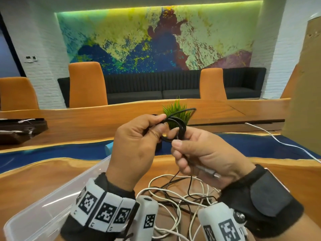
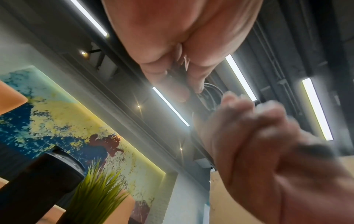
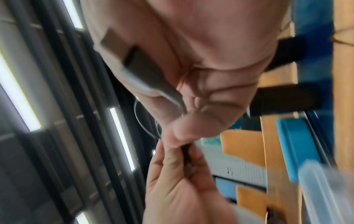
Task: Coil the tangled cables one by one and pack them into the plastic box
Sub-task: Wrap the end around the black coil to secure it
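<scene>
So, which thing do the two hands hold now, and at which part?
Both hold the black cable. The left hand pinches its coiled loops; the right hand grips the strand beside the coil, with the plug end under its palm.

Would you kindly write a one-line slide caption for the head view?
Both hands, left and right, coil a black cable above tangled cables beside the plastic box.
</scene>
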Motion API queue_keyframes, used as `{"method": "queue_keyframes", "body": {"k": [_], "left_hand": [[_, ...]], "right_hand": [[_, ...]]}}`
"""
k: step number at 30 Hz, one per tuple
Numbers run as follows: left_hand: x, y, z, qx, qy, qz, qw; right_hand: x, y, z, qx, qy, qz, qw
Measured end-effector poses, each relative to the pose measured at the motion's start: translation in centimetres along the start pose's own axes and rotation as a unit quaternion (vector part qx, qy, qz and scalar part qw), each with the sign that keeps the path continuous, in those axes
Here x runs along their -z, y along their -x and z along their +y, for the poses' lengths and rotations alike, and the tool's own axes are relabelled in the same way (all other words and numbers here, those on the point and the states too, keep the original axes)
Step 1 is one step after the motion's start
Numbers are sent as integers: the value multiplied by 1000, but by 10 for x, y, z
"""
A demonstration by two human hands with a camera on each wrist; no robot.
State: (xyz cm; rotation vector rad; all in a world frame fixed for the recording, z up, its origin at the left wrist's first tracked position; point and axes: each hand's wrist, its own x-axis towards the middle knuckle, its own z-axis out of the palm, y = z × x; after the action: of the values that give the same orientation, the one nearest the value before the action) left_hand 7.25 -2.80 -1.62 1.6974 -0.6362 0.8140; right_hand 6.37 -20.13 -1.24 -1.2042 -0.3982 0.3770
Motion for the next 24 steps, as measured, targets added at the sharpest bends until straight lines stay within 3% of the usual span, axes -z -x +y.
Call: {"method": "queue_keyframes", "body": {"k": [2, 3, 5, 7, 8, 10, 13, 15, 17, 19, 21, 24], "left_hand": [[10, -6, -4, 33, -1, 23, 999], [16, -9, -6, 51, 0, 38, 998], [28, -15, -9, 81, 3, 61, 995], [29, -16, -9, 96, -1, 56, 994], [27, -15, -8, 108, 3, 49, 993], [22, -13, -6, 168, 72, 45, 982], [20, -16, 0, 273, 272, 41, 922], [18, -15, 3, 293, 337, 28, 895], [13, -13, 5, 291, 352, 11, 890], [7, -10, 5, 286, 350, 2, 892], [5, -9, 5, 280, 343, -3, 897], [4, -8, 5, 266, 326, -9, 907]], "right_hand": [[8, 1, -5, 40, 110, 73, 990], [14, 1, -8, 71, 191, 120, 972], [26, 3, -13, 148, 349, 223, 898], [34, 3, -14, 232, 478, 296, 794], [36, 2, -13, 265, 525, 310, 747], [43, -2, -8, 279, 595, 312, 686], [55, -7, -2, 230, 682, 274, 637], [54, -8, 0, 216, 714, 234, 624], [47, -7, 1, 201, 731, 206, 619], [44, -7, 3, 208, 704, 199, 650], [41, -8, 2, 231, 601, 230, 730], [31, -8, -2, 245, 310, 280, 875]]}}
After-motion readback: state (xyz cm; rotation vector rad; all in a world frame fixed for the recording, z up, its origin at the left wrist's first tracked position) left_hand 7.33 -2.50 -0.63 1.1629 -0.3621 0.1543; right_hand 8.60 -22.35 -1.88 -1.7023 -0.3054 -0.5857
